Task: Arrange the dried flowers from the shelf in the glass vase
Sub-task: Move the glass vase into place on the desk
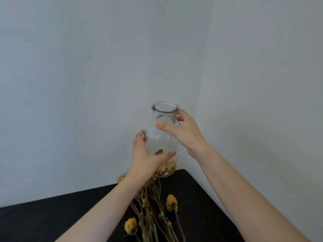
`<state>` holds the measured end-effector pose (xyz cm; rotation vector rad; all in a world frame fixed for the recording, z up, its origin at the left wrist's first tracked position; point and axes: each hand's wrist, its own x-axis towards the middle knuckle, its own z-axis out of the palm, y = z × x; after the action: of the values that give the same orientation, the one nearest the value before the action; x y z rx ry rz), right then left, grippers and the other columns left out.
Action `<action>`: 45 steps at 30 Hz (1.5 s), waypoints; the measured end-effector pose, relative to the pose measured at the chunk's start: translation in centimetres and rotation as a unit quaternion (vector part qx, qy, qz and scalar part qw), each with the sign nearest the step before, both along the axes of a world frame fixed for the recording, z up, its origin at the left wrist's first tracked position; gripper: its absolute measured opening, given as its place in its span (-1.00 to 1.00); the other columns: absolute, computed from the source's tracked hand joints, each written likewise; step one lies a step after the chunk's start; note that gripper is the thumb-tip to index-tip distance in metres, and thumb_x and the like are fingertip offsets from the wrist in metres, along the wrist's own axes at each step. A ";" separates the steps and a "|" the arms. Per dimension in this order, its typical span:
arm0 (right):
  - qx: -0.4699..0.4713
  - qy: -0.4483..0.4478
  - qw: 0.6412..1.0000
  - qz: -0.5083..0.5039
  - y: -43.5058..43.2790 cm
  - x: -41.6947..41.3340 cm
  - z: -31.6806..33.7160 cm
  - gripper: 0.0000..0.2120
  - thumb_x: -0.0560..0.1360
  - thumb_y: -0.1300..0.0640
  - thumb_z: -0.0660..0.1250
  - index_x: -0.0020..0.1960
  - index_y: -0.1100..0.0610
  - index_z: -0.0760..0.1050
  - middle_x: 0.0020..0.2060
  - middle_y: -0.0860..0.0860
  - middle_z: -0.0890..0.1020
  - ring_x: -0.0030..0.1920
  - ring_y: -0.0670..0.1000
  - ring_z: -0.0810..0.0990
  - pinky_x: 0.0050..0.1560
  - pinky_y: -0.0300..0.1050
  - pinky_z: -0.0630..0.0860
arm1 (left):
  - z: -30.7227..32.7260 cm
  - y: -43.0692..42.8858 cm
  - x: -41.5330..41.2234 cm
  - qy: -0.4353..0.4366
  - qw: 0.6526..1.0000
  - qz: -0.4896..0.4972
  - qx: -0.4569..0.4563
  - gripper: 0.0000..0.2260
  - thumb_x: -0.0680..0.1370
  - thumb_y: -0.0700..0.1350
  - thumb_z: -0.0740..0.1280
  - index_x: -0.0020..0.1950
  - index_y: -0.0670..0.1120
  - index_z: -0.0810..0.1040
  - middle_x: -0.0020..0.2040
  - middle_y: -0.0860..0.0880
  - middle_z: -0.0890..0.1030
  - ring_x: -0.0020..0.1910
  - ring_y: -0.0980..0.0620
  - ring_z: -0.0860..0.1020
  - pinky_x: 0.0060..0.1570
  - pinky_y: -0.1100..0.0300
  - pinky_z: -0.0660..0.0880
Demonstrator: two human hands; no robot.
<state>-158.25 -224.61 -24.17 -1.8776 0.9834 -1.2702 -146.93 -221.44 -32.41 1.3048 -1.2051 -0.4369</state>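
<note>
A clear glass vase (pixel 164 137) with a round belly and a narrow neck is held up above the far end of the black surface, tilted a little. My left hand (pixel 146 158) grips its lower belly from the left. My right hand (pixel 183 133) grips its neck and shoulder from the right. The vase holds no stems; yellow blooms show through its glass from behind. A bunch of dried flowers (pixel 153 206) with brown stems and yellow heads lies flat on the surface below the vase.
The black cloth-covered surface (pixel 52 215) narrows to a corner at the far right, against pale grey walls (pixel 87 84). A single yellow bloom (pixel 120 179) sticks out past the surface's back edge.
</note>
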 end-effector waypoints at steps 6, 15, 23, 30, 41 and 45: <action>0.057 -0.074 0.990 0.105 9.7 4.8 -3.0 -0.57 0.26 0.02 0.54 0.07 -0.02 0.48 -0.03 -0.10 0.55 -0.02 -0.15 0.57 0.00 -0.19 0.56 | -1.2 12.6 4.2 -0.021 0.997 0.060 0.044 0.00 0.16 0.10 0.59 0.44 0.14 0.07 0.35 0.04 0.25 0.30 0.04 0.33 0.30 -0.02 0.38; 0.070 0.012 0.981 0.179 19.7 7.9 -7.8 -0.53 0.24 -0.09 0.53 0.07 -0.01 0.47 -0.08 -0.15 0.53 -0.04 -0.14 0.55 -0.04 -0.17 0.55 | -5.9 26.1 6.1 0.039 0.988 0.114 0.096 -0.07 0.16 0.04 0.62 0.41 0.09 0.18 0.30 0.03 0.39 0.28 0.03 0.41 0.28 -0.06 0.41; 0.068 0.038 0.973 0.218 22.9 8.6 -9.8 -0.63 0.21 -0.08 0.54 -0.08 -0.10 0.46 -0.19 -0.21 0.60 -0.17 -0.32 0.58 -0.20 -0.39 0.51 | -8.1 30.4 6.5 0.061 0.986 0.122 0.100 -0.15 0.18 -0.01 0.62 0.34 0.19 0.21 0.25 0.10 0.40 0.23 0.13 0.41 0.20 0.14 0.43; 0.072 0.062 0.977 0.192 23.5 8.5 -10.0 -0.46 0.19 -0.14 0.53 0.08 0.02 0.46 0.03 -0.04 0.57 0.05 -0.04 0.56 0.06 -0.07 0.56 | -9.0 30.3 6.8 0.069 0.989 0.100 0.086 -0.17 0.18 -0.03 0.62 0.30 0.22 0.23 0.23 0.13 0.40 0.18 0.17 0.45 0.03 0.32 0.44; 0.067 0.098 0.978 0.173 23.1 8.5 -10.6 -0.40 0.19 -0.18 0.50 0.14 0.00 0.42 0.10 0.00 0.52 0.11 -0.01 0.51 0.15 0.01 0.52 | -9.6 29.9 7.2 0.076 0.990 0.085 0.076 -0.17 0.18 -0.05 0.62 0.32 0.21 0.25 0.28 0.14 0.40 0.17 0.22 0.47 -0.11 0.43 0.47; 0.075 0.102 0.978 0.169 23.2 8.5 -10.7 -0.37 0.22 -0.16 0.51 0.19 0.01 0.38 0.15 0.01 0.50 0.13 -0.01 0.50 0.17 -0.03 0.51 | -9.6 30.0 7.1 0.071 0.991 0.084 0.080 -0.16 0.19 -0.06 0.61 0.33 0.21 0.23 0.29 0.13 0.39 0.19 0.20 0.45 -0.12 0.44 0.46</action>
<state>-149.79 -201.39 -34.90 -1.9799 0.7933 -0.7971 -139.81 -191.44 -42.00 1.4737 -0.9487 -0.5025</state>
